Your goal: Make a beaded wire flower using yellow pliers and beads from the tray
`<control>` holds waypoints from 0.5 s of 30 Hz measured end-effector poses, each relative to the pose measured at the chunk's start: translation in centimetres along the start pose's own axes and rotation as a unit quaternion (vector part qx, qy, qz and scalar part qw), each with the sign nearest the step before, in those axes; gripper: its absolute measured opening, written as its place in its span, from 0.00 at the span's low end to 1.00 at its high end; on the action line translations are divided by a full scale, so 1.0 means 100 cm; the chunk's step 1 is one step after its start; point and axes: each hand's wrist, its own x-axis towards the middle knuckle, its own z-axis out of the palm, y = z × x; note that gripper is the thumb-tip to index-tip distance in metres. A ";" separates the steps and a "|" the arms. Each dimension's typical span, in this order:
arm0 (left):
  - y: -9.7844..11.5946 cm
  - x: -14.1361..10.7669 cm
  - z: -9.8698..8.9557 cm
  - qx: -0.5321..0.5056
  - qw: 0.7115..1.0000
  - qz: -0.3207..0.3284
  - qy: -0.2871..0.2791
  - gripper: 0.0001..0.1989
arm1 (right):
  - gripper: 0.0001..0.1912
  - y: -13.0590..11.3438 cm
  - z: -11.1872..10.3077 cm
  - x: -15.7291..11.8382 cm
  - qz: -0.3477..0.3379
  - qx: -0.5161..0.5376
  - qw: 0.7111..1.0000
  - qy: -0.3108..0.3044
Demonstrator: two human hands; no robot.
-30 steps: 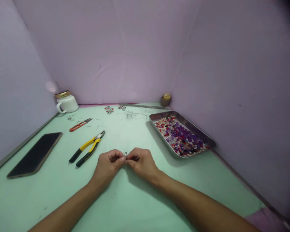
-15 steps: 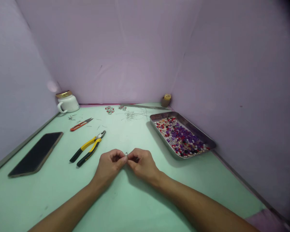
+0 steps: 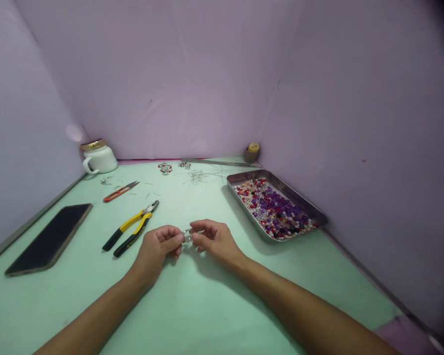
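Beaded wire piece [image 3: 187,236] centred between hands; left edge pinched by left hand [image 3: 156,249]. Right hand [image 3: 219,244] placed just right, loosely curled; grip, long axis can't be told.

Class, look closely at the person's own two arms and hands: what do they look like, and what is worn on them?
Both the left hand and the right hand are ungloved, with no rings visible. The left forearm and right forearm show no sleeves, watch or bracelet.
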 end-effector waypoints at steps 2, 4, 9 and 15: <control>0.001 -0.001 0.001 0.019 1.000 0.003 -0.008 0.09 | 0.15 0.002 0.002 -0.001 0.005 0.014 1.000 -0.023; 0.002 -0.002 0.004 0.048 0.999 0.011 -0.017 0.08 | 0.12 0.003 0.004 -0.002 0.000 -0.001 1.000 -0.015; 0.000 -0.004 0.008 0.162 0.986 0.046 -0.004 0.07 | 0.08 0.002 0.004 -0.004 -0.049 -0.106 0.993 0.010; 0.002 -0.006 0.007 0.341 0.932 0.123 -0.003 0.06 | 0.05 0.002 -0.002 -0.006 -0.108 -0.282 0.953 -0.003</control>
